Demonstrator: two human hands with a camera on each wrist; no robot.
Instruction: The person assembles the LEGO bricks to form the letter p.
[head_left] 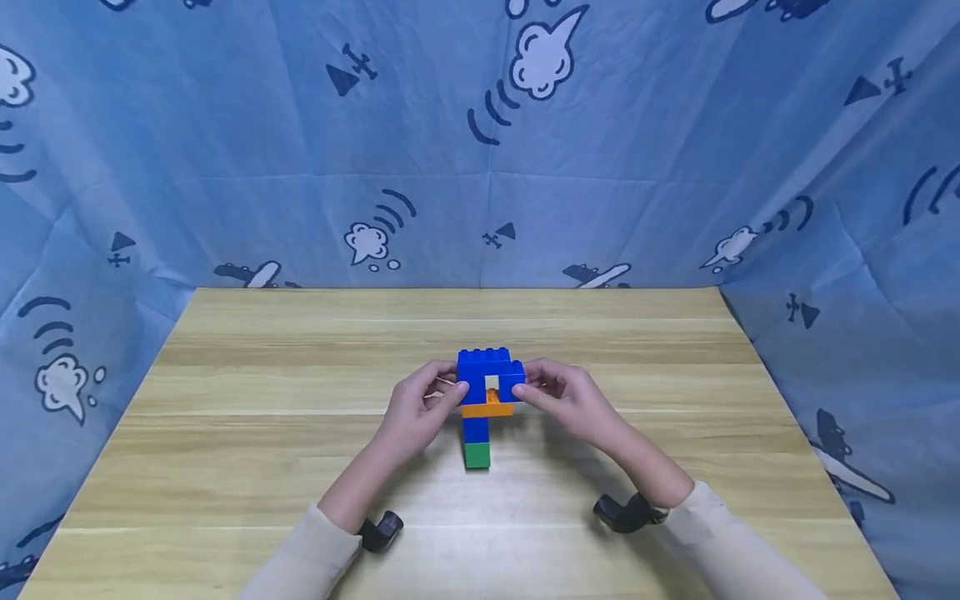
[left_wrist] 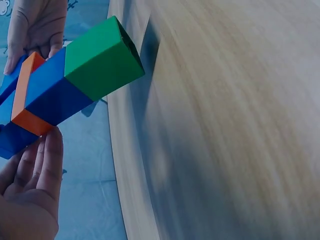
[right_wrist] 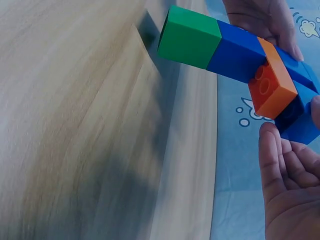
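Observation:
Between both hands is a build of toy building blocks: a green block [head_left: 477,456] lowest, a blue block [head_left: 476,430] above it, then an orange block [head_left: 487,410], with blue blocks [head_left: 483,363] on top. A small pale patch [head_left: 492,382] shows in a gap among the upper blue blocks. My left hand [head_left: 420,410] pinches their left side, thumb in front. On the right, my right hand [head_left: 576,406] pinches a blue block [head_left: 513,382] with its thumb in front. In the right wrist view, studs show on the orange block [right_wrist: 272,85]. Whether the green end touches the table cannot be told.
The wooden table [head_left: 247,433] spreads around the hands. A blue patterned cloth [head_left: 420,125] hangs behind it and along both sides. Black wrist devices [head_left: 381,532] sit at the cuffs of the light sleeves [head_left: 307,554].

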